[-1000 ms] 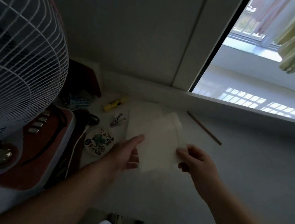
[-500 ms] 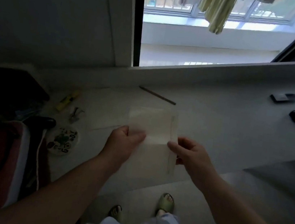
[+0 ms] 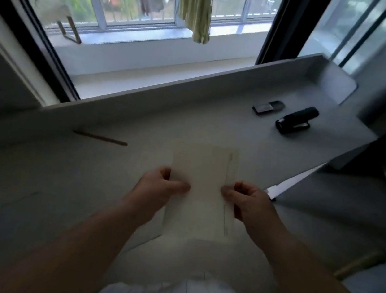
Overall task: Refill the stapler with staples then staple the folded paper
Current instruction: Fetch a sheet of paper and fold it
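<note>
I hold the folded paper [image 3: 202, 190] up over the near edge of the grey surface [image 3: 107, 184], my left hand [image 3: 156, 186] pinching its left side and my right hand [image 3: 251, 201] its right, thumbs on top. The black stapler [image 3: 296, 120] lies shut, far right, a small staple box [image 3: 268, 107] just beside it.

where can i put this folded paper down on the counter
Bare counter lies between the pencil and the stapler, just beyond the folded paper. The far right is crowded by the stapler and staple box.
</note>
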